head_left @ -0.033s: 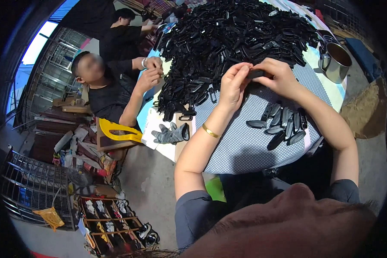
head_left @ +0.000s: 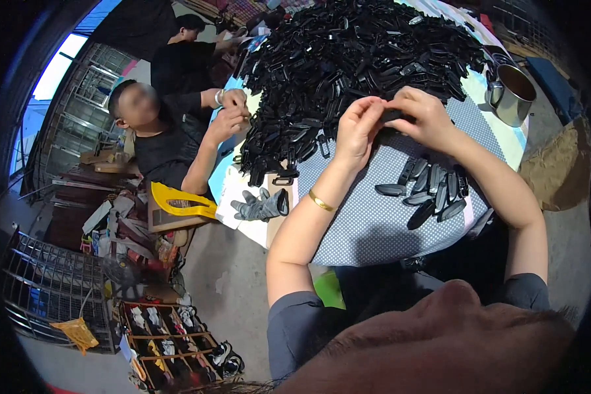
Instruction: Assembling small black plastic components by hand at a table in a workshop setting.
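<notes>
Pieces of black, oblong plastic (head_left: pixel 442 194) lie clustered on the dotted, cloth-covered grey bench (head_left: pixel 361 230), on the near side of the large heap of black plastic parts (head_left: pixel 361 59). A limp grey fabric glove (head_left: pixel 261 205) lies before the heap's left end. At the heap's near edge, the bare left hand (head_left: pixel 356 131) and bare right hand (head_left: pixel 423 118) have fingers curled, tips close together; whether they grasp anything I cannot tell. A shiny steel mug (head_left: pixel 511 108) stands right of the heap.

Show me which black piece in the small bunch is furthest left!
The piece lying almost straight across, its tip poking out left past all the others.
</notes>
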A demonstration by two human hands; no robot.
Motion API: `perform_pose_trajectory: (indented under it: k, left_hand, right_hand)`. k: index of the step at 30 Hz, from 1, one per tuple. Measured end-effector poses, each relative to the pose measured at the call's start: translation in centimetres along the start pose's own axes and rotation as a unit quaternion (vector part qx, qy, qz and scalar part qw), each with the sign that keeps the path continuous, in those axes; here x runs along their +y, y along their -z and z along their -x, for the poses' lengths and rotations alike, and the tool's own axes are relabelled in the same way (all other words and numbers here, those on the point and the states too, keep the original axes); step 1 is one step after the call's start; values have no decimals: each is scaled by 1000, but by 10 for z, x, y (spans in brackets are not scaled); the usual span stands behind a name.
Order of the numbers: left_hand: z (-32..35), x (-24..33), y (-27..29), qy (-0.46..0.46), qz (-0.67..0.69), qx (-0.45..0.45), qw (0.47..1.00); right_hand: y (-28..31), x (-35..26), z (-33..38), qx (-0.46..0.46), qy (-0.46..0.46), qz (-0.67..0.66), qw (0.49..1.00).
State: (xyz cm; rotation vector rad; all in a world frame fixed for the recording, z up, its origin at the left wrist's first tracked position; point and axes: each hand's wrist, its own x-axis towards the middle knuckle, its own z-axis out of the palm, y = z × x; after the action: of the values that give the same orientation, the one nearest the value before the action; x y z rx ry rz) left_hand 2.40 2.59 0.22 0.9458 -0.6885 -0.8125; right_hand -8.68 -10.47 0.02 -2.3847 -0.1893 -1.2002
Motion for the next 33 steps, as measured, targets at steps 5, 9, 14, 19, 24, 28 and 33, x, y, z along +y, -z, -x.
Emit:
perform_pose_trajectory:
  k: [5, 9, 14, 19, 24, 28, 33]
  left_hand:
    - [0, 4, -3, 86, 27, -59, 994]
    - [1, 8, 1, 99, -6, -75, 992]
    - [-1, 8, 5, 116, -19, -133, 984]
    - [-2, 9, 3, 118, 5, -141, 983]
    - [-3, 2, -1, 101, 19, -117, 988]
    - [1, -13, -2, 58, -140, -86, 985]
    - [20, -24, -17, -8, -448, -202, 871]
  right_hand:
    - [-1, -5, -2, 6, 50, -10, 999]
    - [-3, -3, -2, -36, 66, -91, 993]
    - [1, -7, -3, -88, 104, -51, 989]
    - [2, -6, -6, -88, 106, -85, 987]
    - [6, 3, -6, -94, 107, -62, 988]
    - [37, 25, -12, -118, -186, -227, 949]
    - [68, 60, -4, -325, -191, -98, 921]
